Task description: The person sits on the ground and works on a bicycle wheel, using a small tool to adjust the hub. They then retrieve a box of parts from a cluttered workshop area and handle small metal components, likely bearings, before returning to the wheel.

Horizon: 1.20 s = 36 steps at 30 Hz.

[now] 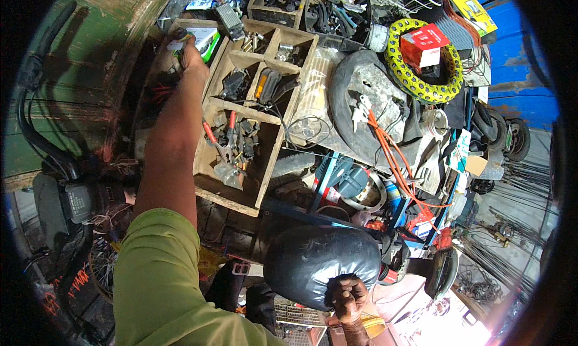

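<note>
My left arm, in a yellow-green sleeve, stretches to the upper left. Its hand (191,58) is closed around a small dark and yellowish thing (181,36) that I cannot make out, beside a white-and-green box (208,43). Just right of that forearm is a wooden compartment tray (260,192) holding small parts. Red-handled pliers (224,140) lie in its near compartment. At the lower middle, my right hand (347,296) has its fingers curled against a shiny black padded cushion (316,258); whatever they may hold is hidden.
A yellow-and-black patterned ring (447,92) and a red-and-white box (426,39) lie at the upper right. A dusty black tyre-like part (344,87) stands near orange cables (388,144). Black handlebar parts (51,147) rise at the left. Wires (524,201) hang at the far right.
</note>
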Each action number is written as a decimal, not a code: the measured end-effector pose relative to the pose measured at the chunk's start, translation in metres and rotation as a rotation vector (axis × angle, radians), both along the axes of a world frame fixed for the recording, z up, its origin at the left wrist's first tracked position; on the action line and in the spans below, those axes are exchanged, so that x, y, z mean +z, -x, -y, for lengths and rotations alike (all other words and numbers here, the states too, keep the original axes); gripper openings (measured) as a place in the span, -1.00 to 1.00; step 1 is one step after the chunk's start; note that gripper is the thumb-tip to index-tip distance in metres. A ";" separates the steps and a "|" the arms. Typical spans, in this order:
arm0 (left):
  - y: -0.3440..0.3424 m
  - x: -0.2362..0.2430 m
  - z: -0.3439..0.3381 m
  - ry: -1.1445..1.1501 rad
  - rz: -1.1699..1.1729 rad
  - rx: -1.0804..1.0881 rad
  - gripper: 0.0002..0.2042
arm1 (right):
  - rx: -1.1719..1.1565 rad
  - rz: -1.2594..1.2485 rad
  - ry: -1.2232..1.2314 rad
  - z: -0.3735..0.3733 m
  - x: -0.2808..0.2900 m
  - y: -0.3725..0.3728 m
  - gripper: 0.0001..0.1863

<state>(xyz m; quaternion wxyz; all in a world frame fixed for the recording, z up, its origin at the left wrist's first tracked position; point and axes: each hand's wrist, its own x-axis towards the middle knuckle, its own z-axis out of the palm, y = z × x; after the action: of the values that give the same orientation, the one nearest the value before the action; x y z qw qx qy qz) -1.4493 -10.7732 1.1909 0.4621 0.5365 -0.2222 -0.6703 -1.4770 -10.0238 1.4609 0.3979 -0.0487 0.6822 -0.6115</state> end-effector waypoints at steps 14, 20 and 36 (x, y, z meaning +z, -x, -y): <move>-0.016 -0.043 0.016 -0.307 0.123 -0.184 -0.43 | 0.048 -0.088 -0.036 -0.018 -0.029 0.003 -0.66; -0.020 -0.049 0.019 -0.198 0.187 -0.104 -0.47 | -0.011 -0.014 -0.025 0.000 -0.020 -0.003 -0.69; -0.070 0.037 -0.055 -0.095 -0.126 -0.062 -0.49 | -0.005 0.016 0.033 -0.024 0.011 -0.007 -0.72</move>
<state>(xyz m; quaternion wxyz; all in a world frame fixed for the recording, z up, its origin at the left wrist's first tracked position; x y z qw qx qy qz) -1.3798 -10.7177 1.2279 0.4285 0.5072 -0.1772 -0.7264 -1.4699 -10.0001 1.4715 0.4012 -0.0486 0.6688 -0.6240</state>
